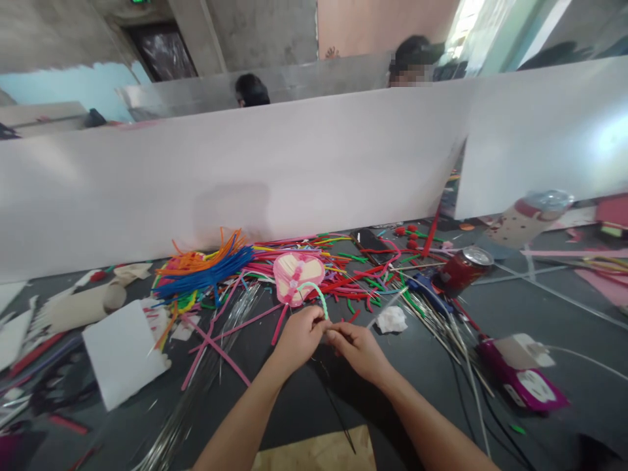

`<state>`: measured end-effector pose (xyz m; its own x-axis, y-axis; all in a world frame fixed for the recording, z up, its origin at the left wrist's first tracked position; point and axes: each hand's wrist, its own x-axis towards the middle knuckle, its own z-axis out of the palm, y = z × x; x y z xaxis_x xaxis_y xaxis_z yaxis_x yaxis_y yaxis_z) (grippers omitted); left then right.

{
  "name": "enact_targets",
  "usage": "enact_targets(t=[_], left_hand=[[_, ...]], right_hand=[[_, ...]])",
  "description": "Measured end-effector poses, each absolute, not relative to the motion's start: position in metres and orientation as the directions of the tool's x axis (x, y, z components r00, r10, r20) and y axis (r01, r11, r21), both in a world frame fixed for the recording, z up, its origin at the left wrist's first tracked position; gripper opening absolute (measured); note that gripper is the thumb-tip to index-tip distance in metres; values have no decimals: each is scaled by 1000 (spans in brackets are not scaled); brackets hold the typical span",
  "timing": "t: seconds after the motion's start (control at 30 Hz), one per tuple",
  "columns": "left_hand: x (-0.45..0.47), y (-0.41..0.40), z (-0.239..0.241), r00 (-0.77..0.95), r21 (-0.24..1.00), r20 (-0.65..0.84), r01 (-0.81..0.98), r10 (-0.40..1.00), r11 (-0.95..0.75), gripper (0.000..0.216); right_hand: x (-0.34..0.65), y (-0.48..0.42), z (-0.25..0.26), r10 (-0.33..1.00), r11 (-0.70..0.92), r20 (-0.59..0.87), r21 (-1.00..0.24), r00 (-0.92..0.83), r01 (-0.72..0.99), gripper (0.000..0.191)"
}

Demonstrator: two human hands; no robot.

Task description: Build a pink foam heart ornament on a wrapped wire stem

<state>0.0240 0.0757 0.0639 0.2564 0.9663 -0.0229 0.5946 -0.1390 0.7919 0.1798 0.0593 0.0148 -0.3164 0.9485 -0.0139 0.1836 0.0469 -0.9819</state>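
My left hand (300,335) and my right hand (360,350) meet over the dark table (540,307), both pinched on the lower end of a light green pipe cleaner (316,291). That stem curves up to a pink heart-shaped craft (297,276) with pale panels, which hovers just above the pile. A thin dark wire (333,399) trails from my hands toward me.
Piles of coloured pipe cleaners (210,271) and cut pieces cover the table's middle. A red can (464,267), a blue glue gun (424,284), a phone (370,243), white paper (125,350), a cardboard tube (81,305) and a magenta box (523,379) lie around. White partition boards (245,170) stand behind, with other people beyond them.
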Motion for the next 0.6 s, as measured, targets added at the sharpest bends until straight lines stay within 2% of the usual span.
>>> enact_targets(t=[0.13,0.2,0.23,0.3,0.47,0.6], left_hand=[[21,71,57,233,932,-166,355,958,75,19],[20,68,53,251,959,-226,229,941,169,24],[21,66,52,263,963,-243,185,934,198,26],[22,63,50,279,965,-258,122,925,232,29],[25,54,55,304,958,-282,38,910,285,27],[22,46,62,328,951,-301,28,896,309,24]], right_hand=[[203,72,23,978,122,70,-954,-195,272,33],[216,83,30,972,198,126,-894,-197,402,32],[222,90,33,962,252,160,-830,-219,498,31],[232,110,37,947,320,191,-604,-257,730,32],[242,165,28,971,220,182,-425,-155,878,33],[241,184,18,972,202,186,-354,-143,913,23]])
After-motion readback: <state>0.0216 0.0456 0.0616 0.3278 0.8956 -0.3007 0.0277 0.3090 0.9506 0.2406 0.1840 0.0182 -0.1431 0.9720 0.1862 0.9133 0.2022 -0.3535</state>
